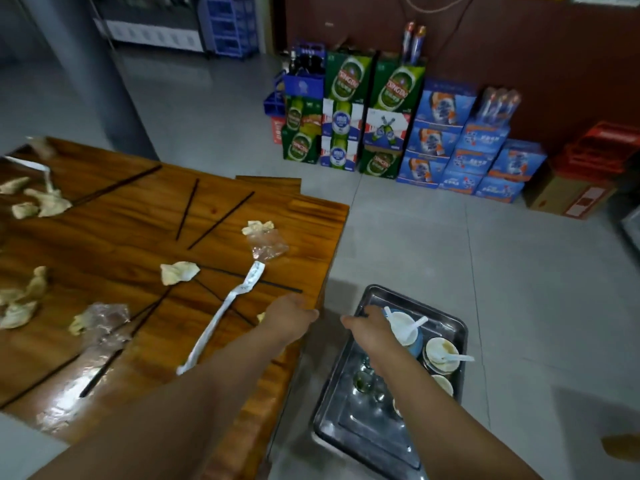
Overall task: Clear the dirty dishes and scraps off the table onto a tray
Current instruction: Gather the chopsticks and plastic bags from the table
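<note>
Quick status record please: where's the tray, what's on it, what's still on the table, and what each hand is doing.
tray: metal tray, off the table's right edge
on tray: bowls with white spoons, a glass
table: wooden table holds black chopsticks, crumpled napkins, plastic wrappers, paper strip
left hand: at table edge, grip unclear
right hand: over tray's far rim, grip unclear

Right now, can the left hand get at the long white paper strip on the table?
Probably yes. The left hand hovers at the table edge, right beside the white paper strip. Only thin black chopsticks lie across the strip, nothing tall between.
</note>
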`<act>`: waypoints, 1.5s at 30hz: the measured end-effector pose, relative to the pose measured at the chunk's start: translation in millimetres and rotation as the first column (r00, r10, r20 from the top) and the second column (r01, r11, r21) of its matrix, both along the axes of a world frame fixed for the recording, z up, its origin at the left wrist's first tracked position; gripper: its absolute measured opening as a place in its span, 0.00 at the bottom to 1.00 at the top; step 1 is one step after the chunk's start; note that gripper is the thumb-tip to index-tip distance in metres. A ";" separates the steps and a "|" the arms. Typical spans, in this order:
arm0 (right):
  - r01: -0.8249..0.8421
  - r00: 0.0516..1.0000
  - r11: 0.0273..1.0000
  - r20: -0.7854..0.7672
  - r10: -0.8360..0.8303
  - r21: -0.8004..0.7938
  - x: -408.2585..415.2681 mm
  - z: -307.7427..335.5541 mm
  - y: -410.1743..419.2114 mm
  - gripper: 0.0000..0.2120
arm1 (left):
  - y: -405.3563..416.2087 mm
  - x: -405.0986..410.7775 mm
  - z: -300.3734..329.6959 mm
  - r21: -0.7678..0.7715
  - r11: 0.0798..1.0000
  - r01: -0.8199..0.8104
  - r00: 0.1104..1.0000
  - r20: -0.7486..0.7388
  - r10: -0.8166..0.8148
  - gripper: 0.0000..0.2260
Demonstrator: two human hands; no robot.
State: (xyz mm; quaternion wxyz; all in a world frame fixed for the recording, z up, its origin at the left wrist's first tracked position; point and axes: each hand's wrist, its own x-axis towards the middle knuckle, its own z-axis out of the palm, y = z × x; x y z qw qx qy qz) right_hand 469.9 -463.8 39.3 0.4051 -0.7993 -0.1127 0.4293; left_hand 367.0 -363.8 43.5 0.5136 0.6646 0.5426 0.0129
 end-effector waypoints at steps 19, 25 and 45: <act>-0.095 0.996 0.995 0.004 0.095 0.009 -208.4 32.3 83.7 0.29 | 79.6 -245.4 21.4 -0.048 0.993 -0.107 0.993 0.041 0.109 0.21; -0.121 0.992 0.991 0.015 0.122 -0.062 -227.8 16.8 117.5 0.29 | 106.3 -268.8 9.0 -0.098 0.984 -0.149 0.987 0.045 0.154 0.22; 0.001 0.893 0.904 0.408 0.192 -0.427 -130.1 -63.1 143.7 0.23 | 158.6 -176.3 -57.3 -0.135 0.990 -0.026 0.995 -0.094 0.013 0.19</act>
